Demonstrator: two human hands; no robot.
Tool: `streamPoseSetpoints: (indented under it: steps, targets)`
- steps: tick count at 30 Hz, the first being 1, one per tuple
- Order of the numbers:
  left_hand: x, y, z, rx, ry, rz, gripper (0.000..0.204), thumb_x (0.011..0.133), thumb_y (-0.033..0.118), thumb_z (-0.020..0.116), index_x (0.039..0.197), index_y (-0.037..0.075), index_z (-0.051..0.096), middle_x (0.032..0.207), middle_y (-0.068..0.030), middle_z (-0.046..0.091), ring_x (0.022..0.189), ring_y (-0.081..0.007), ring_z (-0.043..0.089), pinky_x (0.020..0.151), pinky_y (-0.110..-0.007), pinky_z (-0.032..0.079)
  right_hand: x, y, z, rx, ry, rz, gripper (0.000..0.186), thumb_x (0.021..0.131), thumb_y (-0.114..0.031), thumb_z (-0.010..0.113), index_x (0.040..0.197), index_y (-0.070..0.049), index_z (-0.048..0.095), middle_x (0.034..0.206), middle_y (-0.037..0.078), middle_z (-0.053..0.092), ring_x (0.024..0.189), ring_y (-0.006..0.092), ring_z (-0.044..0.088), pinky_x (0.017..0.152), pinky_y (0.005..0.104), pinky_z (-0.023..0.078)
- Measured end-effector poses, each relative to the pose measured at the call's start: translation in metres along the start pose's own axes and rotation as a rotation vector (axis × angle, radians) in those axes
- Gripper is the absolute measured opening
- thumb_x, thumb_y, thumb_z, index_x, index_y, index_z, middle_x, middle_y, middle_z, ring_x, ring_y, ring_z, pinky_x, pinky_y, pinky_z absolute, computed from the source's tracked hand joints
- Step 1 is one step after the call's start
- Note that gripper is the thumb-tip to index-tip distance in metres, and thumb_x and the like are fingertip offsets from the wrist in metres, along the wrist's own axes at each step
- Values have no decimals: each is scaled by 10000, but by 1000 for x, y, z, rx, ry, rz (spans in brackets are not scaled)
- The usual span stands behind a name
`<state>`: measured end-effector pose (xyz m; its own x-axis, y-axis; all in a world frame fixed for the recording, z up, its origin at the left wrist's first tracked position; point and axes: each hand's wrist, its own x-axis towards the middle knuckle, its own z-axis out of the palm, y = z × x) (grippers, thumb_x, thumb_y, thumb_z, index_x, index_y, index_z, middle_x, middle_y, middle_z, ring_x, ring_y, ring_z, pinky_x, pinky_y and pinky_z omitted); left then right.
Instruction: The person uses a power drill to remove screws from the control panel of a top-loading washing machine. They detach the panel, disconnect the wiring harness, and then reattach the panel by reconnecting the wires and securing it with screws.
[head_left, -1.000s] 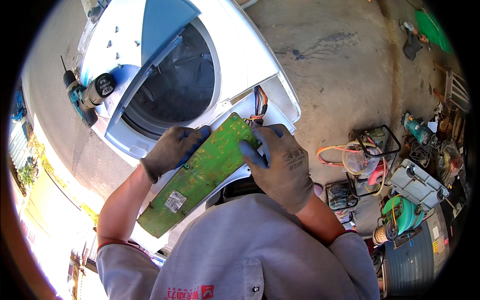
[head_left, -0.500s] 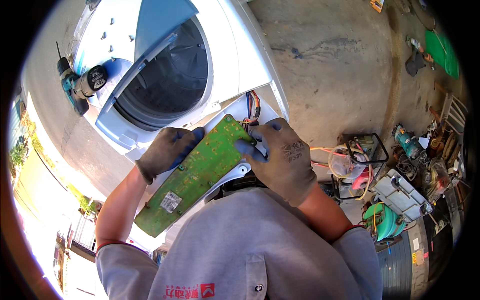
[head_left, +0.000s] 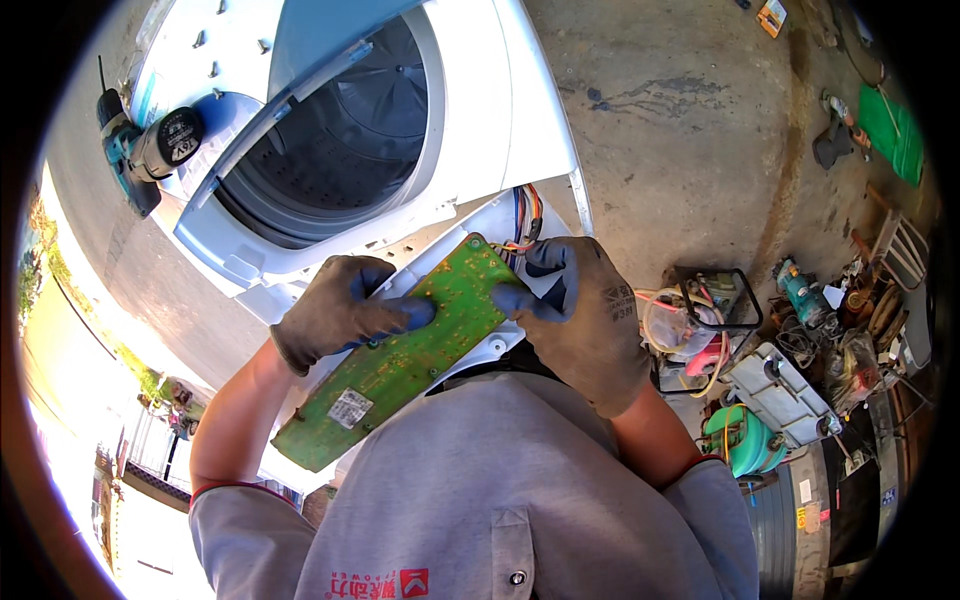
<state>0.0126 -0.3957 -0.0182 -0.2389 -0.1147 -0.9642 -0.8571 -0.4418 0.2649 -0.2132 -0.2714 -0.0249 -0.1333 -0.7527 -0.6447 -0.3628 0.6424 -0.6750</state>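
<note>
A long green circuit board (head_left: 400, 365), solder side up with a white label near its lower left end, lies slantwise in front of my body. My left hand (head_left: 345, 312), in a grey-brown and blue work glove, grips its far edge with the thumb across the face. My gloved right hand (head_left: 590, 325) pinches the upper right end near a bundle of coloured wires (head_left: 527, 215). Where the wires meet the board is partly hidden by that hand. Beneath the board is a white plastic panel (head_left: 497, 347) on the near side of a white top-loading washing machine (head_left: 490, 110).
The machine's lid stands raised over its drum (head_left: 350, 150). A cordless drill (head_left: 150, 145) and several screws (head_left: 213, 68) rest on the machine's top at left. On the concrete floor at right are a black-framed machine with hoses (head_left: 705, 325), a green hose reel (head_left: 742, 440) and a teal power tool (head_left: 803, 290).
My left thumb has moved from the board's edge onto its face. My right fingers have shifted near the wires. The washing machine's drum opening sits slightly higher in view.
</note>
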Motion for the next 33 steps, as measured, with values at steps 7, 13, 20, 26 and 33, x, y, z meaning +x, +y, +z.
streamPoseSetpoints:
  steps: [7, 13, 20, 26, 33]
  targets:
    - [10, -2, -2, -133, -121, -85, 593, 717, 375, 793, 1022, -123, 688, 790, -155, 718, 665, -189, 689, 626, -303, 551, 8, -2, -4, -31, -58, 20, 402, 711, -23, 791, 1055, -19, 583, 965, 166, 634, 871, 291, 661, 778, 381, 528]
    - [13, -12, 0, -156, -212, 8, 526, 738, 319, 790, 1082, -67, 691, 890, -140, 726, 746, -164, 689, 697, -292, 550, 6, -3, -4, -54, -76, 34, 382, 744, -69, 805, 1049, -7, 583, 980, 165, 634, 879, 298, 659, 790, 384, 524]
    - [27, -2, -18, -36, -390, -121, 602, 698, 292, 813, 1159, -62, 655, 962, -148, 709, 819, -167, 677, 762, -300, 553, -11, 0, -1, 270, 45, -1, 403, 787, -74, 788, 1122, 1, 578, 1088, 137, 616, 873, 167, 637, 764, 305, 532]
    - [43, -67, -33, -294, -496, -84, 739, 589, 276, 814, 1200, -86, 611, 1062, -146, 685, 885, -168, 656, 791, -287, 544, -45, 44, -19, 241, 352, -34, 717, 706, -96, 839, 1325, -13, 487, 1175, 184, 572, 964, 265, 630, 758, 335, 544]
    - [69, -118, -40, -445, -632, -60, 926, 586, 400, 870, 1290, -100, 536, 1138, -151, 655, 978, -177, 639, 846, -288, 533, -14, 25, -12, -319, 211, -606, 457, 800, -302, 720, 1232, -167, 649, 1240, 61, 554, 1147, 250, 532, 1057, 473, 396]
